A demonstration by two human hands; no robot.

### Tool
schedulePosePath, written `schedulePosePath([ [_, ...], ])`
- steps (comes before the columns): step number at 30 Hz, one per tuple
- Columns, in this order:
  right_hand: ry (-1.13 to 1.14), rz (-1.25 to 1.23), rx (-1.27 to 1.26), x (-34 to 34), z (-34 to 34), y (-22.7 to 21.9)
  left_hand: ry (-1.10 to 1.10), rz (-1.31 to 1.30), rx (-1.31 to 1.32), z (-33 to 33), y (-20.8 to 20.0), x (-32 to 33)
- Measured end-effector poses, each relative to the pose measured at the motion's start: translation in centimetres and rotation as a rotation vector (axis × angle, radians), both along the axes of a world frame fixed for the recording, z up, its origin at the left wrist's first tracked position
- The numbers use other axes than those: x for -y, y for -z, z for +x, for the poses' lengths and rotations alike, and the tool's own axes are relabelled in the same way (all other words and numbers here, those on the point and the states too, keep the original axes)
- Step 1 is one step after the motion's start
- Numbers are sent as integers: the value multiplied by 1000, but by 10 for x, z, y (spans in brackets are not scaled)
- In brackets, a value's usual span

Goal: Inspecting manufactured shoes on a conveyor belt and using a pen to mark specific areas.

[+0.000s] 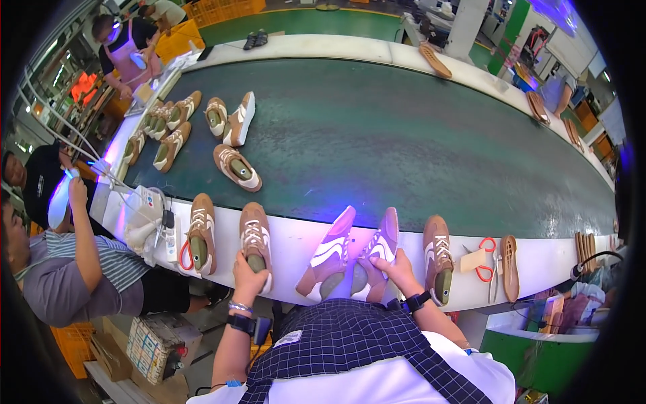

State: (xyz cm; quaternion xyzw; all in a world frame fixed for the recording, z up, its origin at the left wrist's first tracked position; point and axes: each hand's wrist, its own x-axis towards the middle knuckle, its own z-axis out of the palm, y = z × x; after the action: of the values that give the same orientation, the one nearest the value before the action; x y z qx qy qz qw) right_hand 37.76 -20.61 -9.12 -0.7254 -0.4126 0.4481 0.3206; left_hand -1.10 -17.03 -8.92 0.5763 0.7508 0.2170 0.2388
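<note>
My left hand (249, 277) is closed round the heel end of a brown sneaker (255, 232) with white laces, its toe pointing away from me. My right hand (399, 272) grips the side of another sneaker (383, 242), tinted violet by a light. Close beside it, a matching violet-lit sneaker (328, 259) tilts on its side. Both stand on the white ledge (289, 249) before me. Farther left along the ledge is a brown sneaker (202, 232); one more brown sneaker (439, 256) stands right of my right hand. Greenish forms fill the shoe openings.
Beyond the ledge lies a dark green conveyor belt (377, 135), carrying several brown sneakers (173, 145) at left. Red-handled scissors (486, 259), a beige block (472, 260) and a shoe sole (510, 269) lie at right. A power strip (168, 239) and co-workers (74, 262) are at left.
</note>
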Motion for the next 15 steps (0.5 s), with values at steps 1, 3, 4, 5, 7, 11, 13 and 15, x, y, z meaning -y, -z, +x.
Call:
schedulePosePath([
  [1,-30,-36,-14,0,3,0,14,0,2,18,-11,3],
  [3,-3,-26,-12,2,8,9,152,378,-240,60,-44,6],
  [4,-1,-17,-18,2,2,2,208,432,-103,74,-53,4],
  [5,-32,27,-167,0,-1,-11,212,431,-102,84,-49,-2],
  [7,-28,-39,-60,-1,5,6,495,295,123,99,-34,-15],
  [11,7,6,-166,-1,11,31,453,-333,459,124,6,-37],
  [13,50,62,-353,0,14,27,380,-447,801,129,9,-42],
  [15,137,67,-816,-3,16,3,235,-626,1201,122,3,-42],
])
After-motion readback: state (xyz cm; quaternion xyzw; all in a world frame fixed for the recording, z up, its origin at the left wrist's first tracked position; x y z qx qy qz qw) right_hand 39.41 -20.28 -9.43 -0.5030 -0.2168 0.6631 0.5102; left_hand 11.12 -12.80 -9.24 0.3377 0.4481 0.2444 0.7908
